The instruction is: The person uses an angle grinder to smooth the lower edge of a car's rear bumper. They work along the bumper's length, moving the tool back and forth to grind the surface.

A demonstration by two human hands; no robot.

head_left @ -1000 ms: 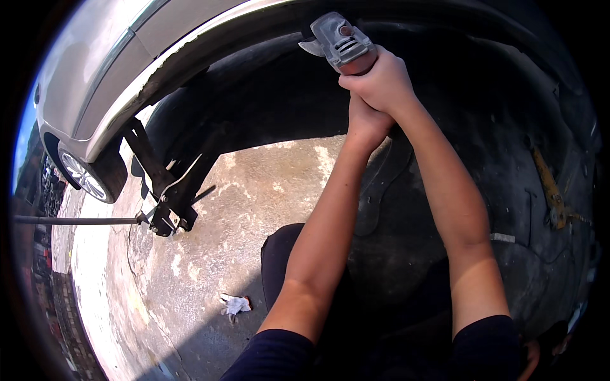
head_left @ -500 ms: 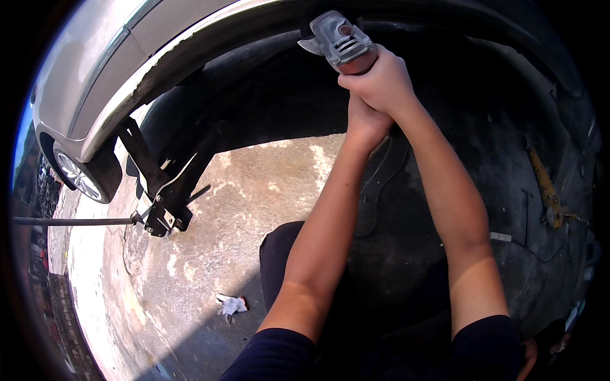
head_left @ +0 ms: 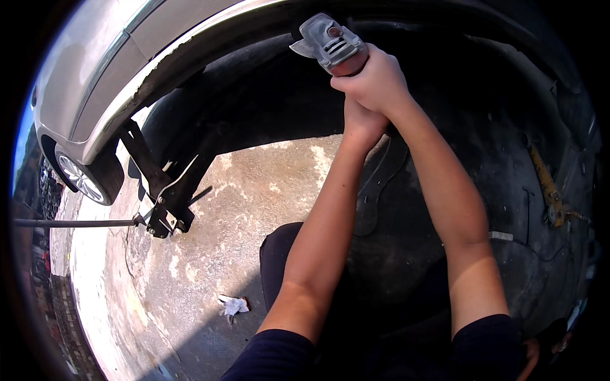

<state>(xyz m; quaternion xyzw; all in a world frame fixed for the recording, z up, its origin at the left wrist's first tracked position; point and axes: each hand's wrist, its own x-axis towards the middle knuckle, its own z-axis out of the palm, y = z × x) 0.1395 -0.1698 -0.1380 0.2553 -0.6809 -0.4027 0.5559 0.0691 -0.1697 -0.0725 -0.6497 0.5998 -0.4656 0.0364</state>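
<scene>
Both arms stretch forward to an angle grinder (head_left: 331,46) with a grey metal head and a reddish body. It is held against the lower edge of the car body (head_left: 210,28). My right hand (head_left: 379,79) wraps around the grinder's body just behind the head. Closer to me, my left hand (head_left: 365,120) is closed on the rear part of the tool, its fingers partly hidden by the right hand. At the head's left side a pale guard-like edge juts out. The disc and the spot it meets are lost in dark shadow.
A scissor jack (head_left: 159,203) stands under the car at left, a long bar (head_left: 76,223) running out from it. Behind it is a wheel (head_left: 79,174). A white glove (head_left: 234,305) lies on the concrete. At right are a yellow tool (head_left: 548,184) and a thin dark rod (head_left: 528,213).
The grinder and both hands have shifted slightly to the left along the car's lower edge. Both hands keep their hold on it.
</scene>
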